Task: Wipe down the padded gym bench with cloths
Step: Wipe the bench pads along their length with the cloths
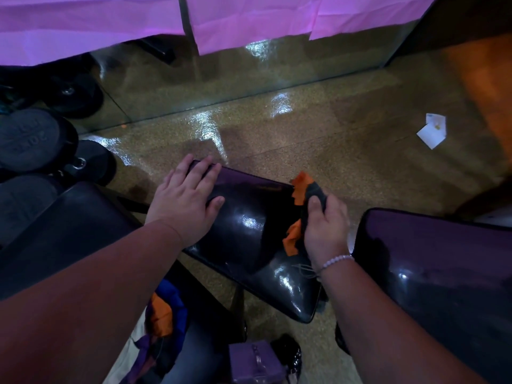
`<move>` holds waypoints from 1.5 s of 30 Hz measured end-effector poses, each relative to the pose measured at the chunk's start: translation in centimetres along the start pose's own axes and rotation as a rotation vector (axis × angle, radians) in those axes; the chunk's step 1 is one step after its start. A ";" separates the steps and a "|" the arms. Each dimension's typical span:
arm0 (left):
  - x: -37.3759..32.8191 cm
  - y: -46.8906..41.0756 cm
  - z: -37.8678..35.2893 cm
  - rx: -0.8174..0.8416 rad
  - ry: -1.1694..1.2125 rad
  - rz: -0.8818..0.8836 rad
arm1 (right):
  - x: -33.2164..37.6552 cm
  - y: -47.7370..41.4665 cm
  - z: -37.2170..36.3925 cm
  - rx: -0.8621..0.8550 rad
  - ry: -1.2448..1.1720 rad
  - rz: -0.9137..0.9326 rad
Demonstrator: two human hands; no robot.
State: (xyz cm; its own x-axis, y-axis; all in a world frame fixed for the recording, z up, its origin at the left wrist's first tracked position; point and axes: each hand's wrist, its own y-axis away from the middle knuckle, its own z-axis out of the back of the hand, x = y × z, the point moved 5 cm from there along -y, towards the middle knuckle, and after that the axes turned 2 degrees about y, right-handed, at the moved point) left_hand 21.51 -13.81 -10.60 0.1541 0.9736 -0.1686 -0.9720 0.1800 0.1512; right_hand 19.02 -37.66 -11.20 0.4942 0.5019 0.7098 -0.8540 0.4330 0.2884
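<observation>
Denim covers the person's leg (199,356) at the near edge. Beside it a small purple case (255,361) sits on the floor. A bundle (163,314) of orange, blue and purple fabric rests by the leg. Both bare forearms reach forward from there, and the right wrist wears a pale beaded bracelet (336,260). Between the arms is the padded bench (249,236), glossy black vinyl with bright glints on it, running away at an angle. The left hand (188,200) lies flat on the pad's far left part, with straight, spread fingers reaching the far edge. The right hand (325,228) is curled round a dark and orange cloth (297,195) and holds it against the pad's right edge near the far corner. Orange folds stick out above and below the fist. A second black pad (443,273) stands just to the right, apart from the first, and a third pad (69,217) lies to the left under the left forearm. Beyond them is a shiny, speckled brown floor (304,128) with a white scrap of paper (432,130) well off to the right. Dark weight plates (27,139) are heaped at the far left. A mirror (221,73) runs along the base of the wall, and pink sheets (83,23) hang over its upper part.
</observation>
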 end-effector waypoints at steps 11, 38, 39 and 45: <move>-0.1 0.0 0.2 -0.008 0.009 -0.001 | 3.2 2.3 -2.4 0.414 -0.627 -0.188; 0.1 -0.1 -0.1 -0.016 0.021 -0.015 | -1.9 -4.6 -3.8 0.161 0.680 0.098; 0.1 -0.1 -0.2 -0.018 0.021 -0.017 | -1.0 -3.6 -4.6 0.146 0.698 0.151; -0.1 -0.1 -0.1 -0.012 -0.001 -0.025 | 0.3 7.1 -8.1 0.230 0.800 0.795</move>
State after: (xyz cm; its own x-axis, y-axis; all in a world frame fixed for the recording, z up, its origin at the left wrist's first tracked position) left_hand 21.60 -13.91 -10.70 0.1788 0.9689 -0.1708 -0.9698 0.2029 0.1355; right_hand 14.45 -28.37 -14.18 -0.3061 0.9391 0.1560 -0.9394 -0.3245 0.1107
